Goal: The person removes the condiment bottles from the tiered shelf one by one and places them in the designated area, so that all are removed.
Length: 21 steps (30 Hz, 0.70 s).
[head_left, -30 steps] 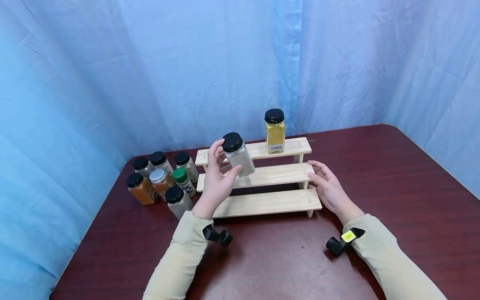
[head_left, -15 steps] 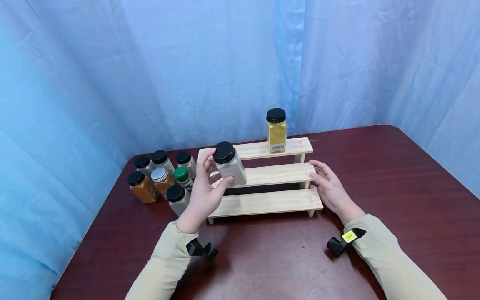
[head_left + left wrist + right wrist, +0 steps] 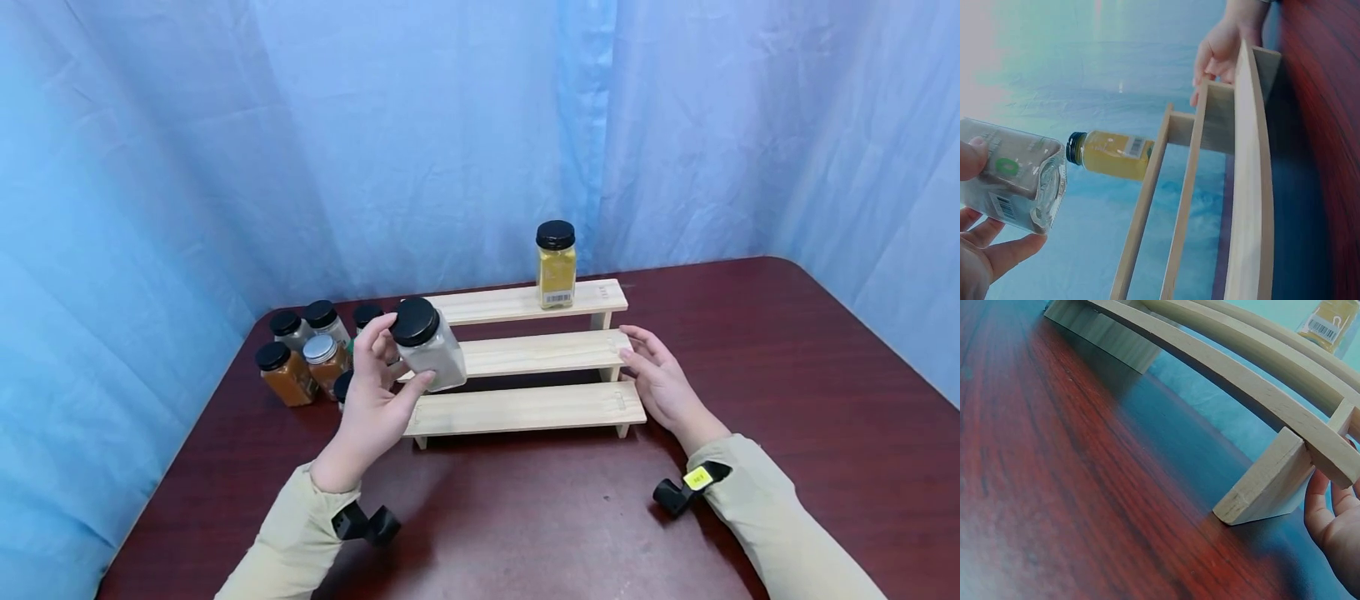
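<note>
The left hand (image 3: pixel 372 406) grasps a square glass spice jar (image 3: pixel 430 352) with a black lid, thumb on one side and fingers on the other. The jar is held in the air, tilted, above the left end of a three-step wooden rack (image 3: pixel 525 407); it touches neither the rack nor the worktop (image 3: pixel 787 350). Its contents are pale grey-white. The left wrist view shows a barcode and a green mark on its label.

The right hand (image 3: pixel 660 379) is released, its fingers straight and resting against the right end of the rack at the middle and lower steps. It holds nothing.

A jar of yellow powder (image 3: pixel 556 264) with a black lid stands upright on the top step, toward the right. The middle and lower steps carry no jars.

A cluster of spice jars (image 3: pixel 303 358) stands on the worktop just left of the rack, partly hidden behind the left hand. Most lids are black; one is silver.

A blue curtain (image 3: pixel 450 125) hangs behind the worktop.
</note>
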Available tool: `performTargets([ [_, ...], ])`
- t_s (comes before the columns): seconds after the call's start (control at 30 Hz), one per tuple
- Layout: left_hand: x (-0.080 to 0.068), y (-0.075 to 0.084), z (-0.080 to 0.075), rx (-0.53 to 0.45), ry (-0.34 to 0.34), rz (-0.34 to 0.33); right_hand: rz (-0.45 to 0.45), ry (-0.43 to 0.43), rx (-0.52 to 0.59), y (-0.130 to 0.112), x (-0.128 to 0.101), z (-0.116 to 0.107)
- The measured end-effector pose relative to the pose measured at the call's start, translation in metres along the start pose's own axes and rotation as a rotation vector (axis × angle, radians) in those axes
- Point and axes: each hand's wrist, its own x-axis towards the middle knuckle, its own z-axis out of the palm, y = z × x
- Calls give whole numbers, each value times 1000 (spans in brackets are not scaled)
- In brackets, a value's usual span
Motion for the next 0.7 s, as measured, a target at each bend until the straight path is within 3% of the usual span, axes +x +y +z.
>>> performTargets([
  [0.17, -6, -1, -13, 51, 0, 39, 1, -1, 0, 1, 0, -1],
  [0.47, -17, 0, -35, 57, 43, 69, 15, 7, -15, 0, 0, -1],
  [0.7, -28, -3, -58, 73, 76, 11, 16, 10, -21, 1, 0, -1],
])
